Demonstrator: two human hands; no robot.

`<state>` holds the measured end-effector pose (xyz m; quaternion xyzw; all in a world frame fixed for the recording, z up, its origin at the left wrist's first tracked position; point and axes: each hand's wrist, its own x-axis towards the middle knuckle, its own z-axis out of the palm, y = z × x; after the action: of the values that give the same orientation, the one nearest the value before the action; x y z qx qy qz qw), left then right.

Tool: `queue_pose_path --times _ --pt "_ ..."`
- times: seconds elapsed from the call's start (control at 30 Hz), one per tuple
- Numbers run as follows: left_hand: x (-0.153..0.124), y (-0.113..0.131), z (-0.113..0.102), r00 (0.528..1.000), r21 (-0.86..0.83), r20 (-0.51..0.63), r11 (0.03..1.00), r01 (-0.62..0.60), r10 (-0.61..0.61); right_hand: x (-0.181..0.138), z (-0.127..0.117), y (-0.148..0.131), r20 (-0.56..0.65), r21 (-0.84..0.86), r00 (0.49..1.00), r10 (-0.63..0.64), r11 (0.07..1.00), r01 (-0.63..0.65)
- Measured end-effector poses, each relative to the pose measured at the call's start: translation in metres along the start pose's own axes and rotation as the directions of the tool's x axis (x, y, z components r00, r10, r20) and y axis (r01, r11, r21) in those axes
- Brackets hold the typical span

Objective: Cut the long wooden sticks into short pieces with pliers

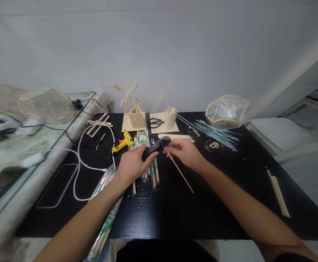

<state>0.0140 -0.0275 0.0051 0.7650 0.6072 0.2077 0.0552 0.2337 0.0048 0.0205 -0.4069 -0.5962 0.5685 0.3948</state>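
Observation:
My left hand (135, 160) is wrapped round a dark, rounded hand tool (155, 146); its exact kind cannot be made out. Between the fingers of my right hand (185, 153) is the upper end of a thin wooden stick (180, 172), which slants down to the right over the table. That end of the stick is close to the tool's right end, and the fingers hide whether they touch. Just left of the tool lies a yellow glue gun (123, 142). Wrapped chopsticks (155, 169) lie beneath and beside my hands.
Behind stand a stick windmill model (137, 118) and a round stick tower (170, 118), with black scissors (155, 123) beside it. A faceted stick frame (227, 111) and empty wrappers (216, 133) lie right. A white cable (78, 156) loops near a phone (57, 185) at left.

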Motion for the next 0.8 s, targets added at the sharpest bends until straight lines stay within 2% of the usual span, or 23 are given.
queue_pose_path --times 0.07,0.13,0.2,0.27,0.3,0.37,0.4,0.5,0.67,0.73,0.8 --pt "0.002 -0.001 0.001 0.998 -0.154 0.044 0.987 0.053 -0.046 0.0 0.0 0.0 -0.001 0.014 1.0 0.011 1.0 -0.011" --pt "0.004 -0.002 0.003 0.981 -0.427 0.153 0.887 0.176 -0.121 -0.001 0.0 -0.003 -0.016 0.028 1.0 0.01 1.0 -0.009" --pt "0.007 -0.003 0.005 0.913 -0.673 0.372 0.628 0.391 -0.17 -0.002 -0.002 -0.008 -0.037 0.027 0.999 -0.005 1.0 0.006" --pt "0.008 -0.003 0.006 0.798 -0.732 0.591 0.336 0.593 -0.123 -0.003 -0.005 -0.013 -0.05 0.021 0.999 -0.021 1.0 0.022" --pt "0.008 -0.002 0.006 0.75 -0.716 0.657 0.243 0.654 -0.084 -0.004 -0.007 -0.016 -0.057 0.022 0.998 -0.028 0.999 0.029" --pt "0.008 -0.001 0.007 0.711 -0.698 0.702 0.164 0.697 -0.033 -0.003 -0.013 -0.02 -0.086 0.04 0.995 -0.044 0.998 0.048" --pt "0.007 -0.001 0.007 0.715 -0.705 0.699 0.145 0.694 -0.023 -0.003 -0.016 -0.021 -0.108 0.053 0.993 -0.053 0.997 0.059" --pt "0.005 0.001 0.008 0.765 -0.761 0.643 0.071 0.644 -0.047 0.001 -0.027 -0.023 -0.199 0.084 0.977 -0.083 0.991 0.101" --pt "0.006 0.004 0.007 0.876 -0.877 0.475 0.035 0.479 -0.085 0.007 -0.044 -0.024 -0.328 0.085 0.941 -0.081 0.99 0.115" --pt "0.008 0.004 0.006 0.912 -0.921 0.384 0.01 0.389 -0.148 0.008 -0.05 -0.024 -0.329 0.046 0.943 -0.056 0.996 0.075" --pt "0.01 0.003 0.005 0.926 -0.954 0.297 -0.022 0.3 -0.234 0.008 -0.057 -0.022 -0.265 -0.021 0.964 -0.001 1.0 -0.005"
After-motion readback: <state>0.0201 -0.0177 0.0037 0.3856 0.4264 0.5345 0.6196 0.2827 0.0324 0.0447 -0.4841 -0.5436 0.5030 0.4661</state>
